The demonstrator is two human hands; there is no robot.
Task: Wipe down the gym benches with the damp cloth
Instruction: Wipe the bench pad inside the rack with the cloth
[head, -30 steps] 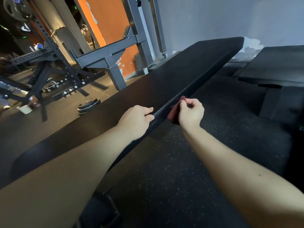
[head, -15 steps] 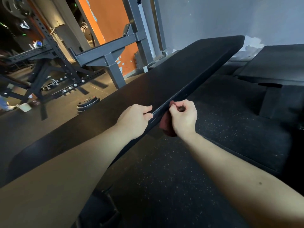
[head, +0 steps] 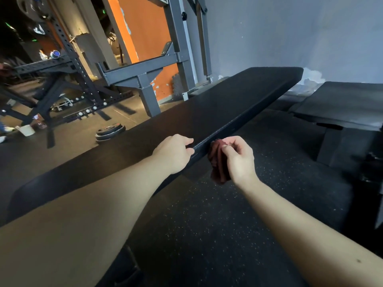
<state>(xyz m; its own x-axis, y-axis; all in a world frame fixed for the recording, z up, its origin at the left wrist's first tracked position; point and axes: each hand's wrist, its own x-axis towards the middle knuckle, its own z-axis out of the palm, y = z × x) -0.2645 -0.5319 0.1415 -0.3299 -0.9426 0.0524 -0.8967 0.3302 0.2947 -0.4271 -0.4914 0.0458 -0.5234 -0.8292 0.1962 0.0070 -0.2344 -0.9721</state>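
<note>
Against the near side edge of the long black bench pad (head: 207,114), a bunched dark red cloth (head: 217,162) hangs from the right hand (head: 238,157), whose thumb and fingers are pinched tight on its upper folds. Most of the cloth droops below the pad's edge, its top touching or just beside the stitched side; which of the two I cannot tell. Just left of it, the left hand (head: 174,153) rests on the pad top with its fingers curled closed over the same edge, gripping the bench. Both forearms reach in from the bottom of the view, the left lying along the pad. Under the bench lies speckled black rubber flooring (head: 207,235). To the right, well apart, sits a second black bench (head: 342,104) near a grey wall (head: 290,34). Beyond the pad's far side stands a grey steel rack frame (head: 143,77) before an orange panel (head: 143,32), with stacked weight plates (head: 110,131) on the floor near it and a black perforated rack (head: 68,65) farther left
</note>
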